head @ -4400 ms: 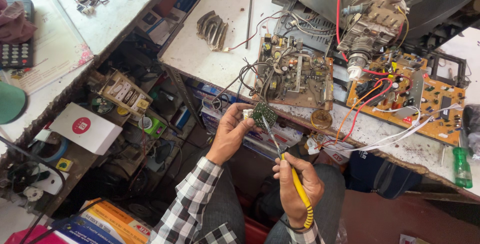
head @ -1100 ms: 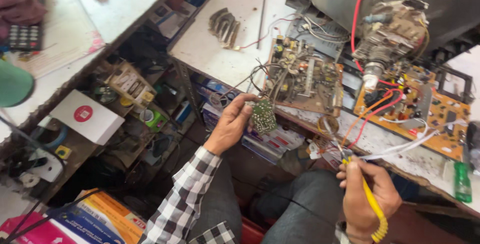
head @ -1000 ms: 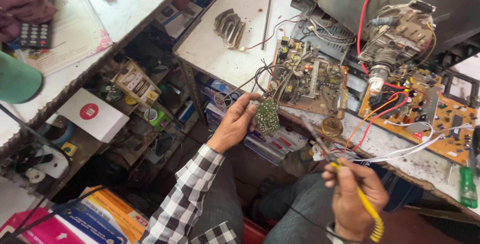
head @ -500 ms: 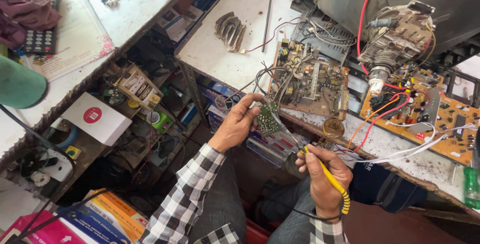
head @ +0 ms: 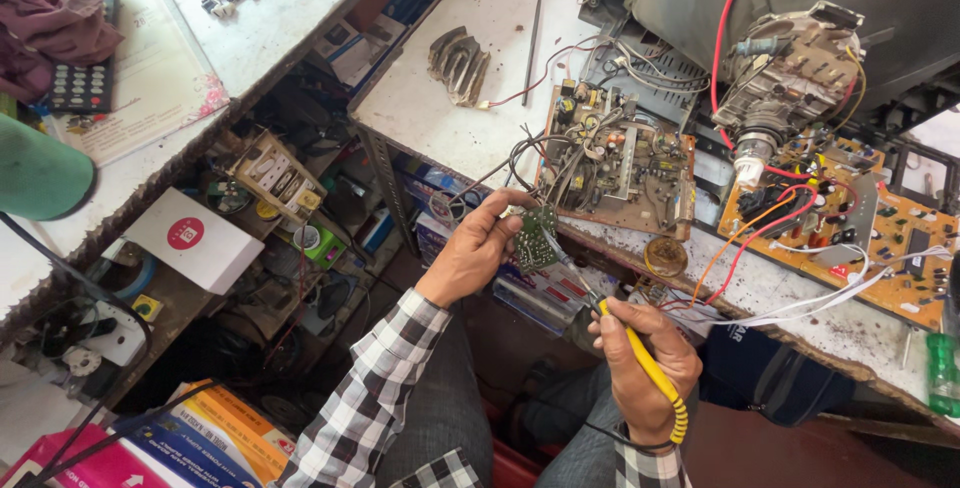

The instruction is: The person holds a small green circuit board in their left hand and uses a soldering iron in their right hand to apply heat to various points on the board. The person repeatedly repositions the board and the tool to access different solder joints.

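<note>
My left hand [head: 478, 251] pinches a small green circuit board [head: 537, 236] with dark wires trailing from it, held up in front of the bench edge. In my right hand [head: 643, 366] is a yellow-handled soldering iron [head: 640, 358]; its metal tip reaches up-left and meets the lower right edge of the small board. Both forearms wear a checked shirt. Just behind the small board, a larger brown circuit board [head: 625, 163] crowded with parts lies on the white bench [head: 440, 108].
A television tube [head: 800, 8] with red leads stands at the back right, above an orange circuit board [head: 880, 248]. A round solder tin [head: 665, 256] sits at the bench edge. Left are a calculator [head: 78, 88], a green cap [head: 35, 173] and a white box [head: 190, 240].
My right hand swung out to the right with the soldering iron, then came back left; its tip is now at the small board again. The left hand kept the board nearly still.
</note>
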